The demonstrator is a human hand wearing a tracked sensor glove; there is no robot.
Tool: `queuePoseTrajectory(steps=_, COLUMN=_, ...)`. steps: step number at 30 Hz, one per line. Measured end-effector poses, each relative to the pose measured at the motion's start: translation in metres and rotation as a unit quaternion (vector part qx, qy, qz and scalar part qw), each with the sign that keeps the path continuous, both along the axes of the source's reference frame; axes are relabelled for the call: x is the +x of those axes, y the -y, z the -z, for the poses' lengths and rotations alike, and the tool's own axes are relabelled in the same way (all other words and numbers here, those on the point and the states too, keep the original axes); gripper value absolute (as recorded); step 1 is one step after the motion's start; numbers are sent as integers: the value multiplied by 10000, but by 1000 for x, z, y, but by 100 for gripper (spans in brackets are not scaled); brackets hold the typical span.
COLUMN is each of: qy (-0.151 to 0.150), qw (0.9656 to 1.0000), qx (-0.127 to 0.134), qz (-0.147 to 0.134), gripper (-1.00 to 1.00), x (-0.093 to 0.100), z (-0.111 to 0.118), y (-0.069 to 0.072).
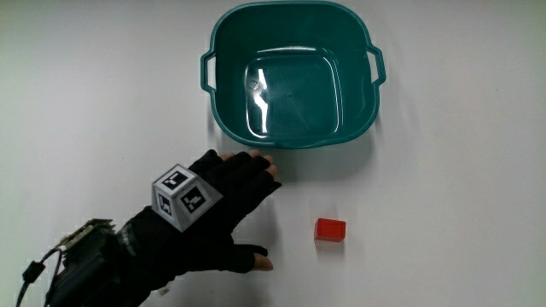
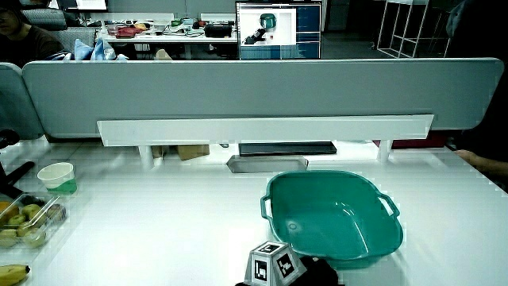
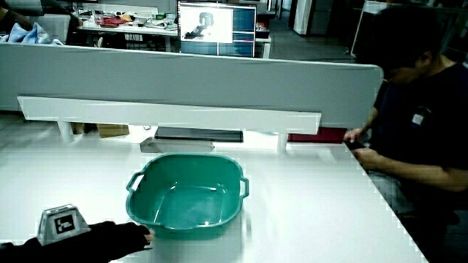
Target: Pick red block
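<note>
A small red block (image 1: 330, 229) lies on the white table, nearer to the person than the teal basin (image 1: 293, 26). The gloved hand (image 1: 223, 203) rests flat over the table beside the block, fingers spread toward the basin's rim and thumb stretched toward the block, holding nothing. A patterned cube (image 1: 182, 197) sits on its back. The block is not visible in either side view. Only the cube (image 2: 274, 265) and a bit of the glove show in a side view; the hand (image 3: 110, 237) reaches the basin (image 3: 186, 228) in a side view.
The teal basin (image 2: 333, 184) is empty, with handles on two sides. In a side view a paper cup (image 2: 57, 176), a clear container of fruit (image 2: 24, 220) and a banana (image 2: 14, 274) sit toward the table's edge. A low grey partition (image 2: 254, 87) bounds the table.
</note>
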State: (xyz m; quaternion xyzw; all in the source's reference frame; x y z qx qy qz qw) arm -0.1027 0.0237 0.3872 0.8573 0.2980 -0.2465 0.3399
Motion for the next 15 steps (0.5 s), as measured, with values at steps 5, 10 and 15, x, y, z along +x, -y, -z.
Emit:
queuePoseTrajectory(steps=5, qy=-15, qw=9999, qx=-139, qz=-41, gripper=0, x=12, z=-10, y=0)
queuePoseTrajectory(steps=10, qy=-19, qw=9995, qx=-308, qz=-92, gripper=0, x=24, z=-18, y=0)
queuePoseTrajectory(steps=15, qy=-24, qw=9990, qx=-416, qz=-147, gripper=0, x=34, z=-27, y=-1)
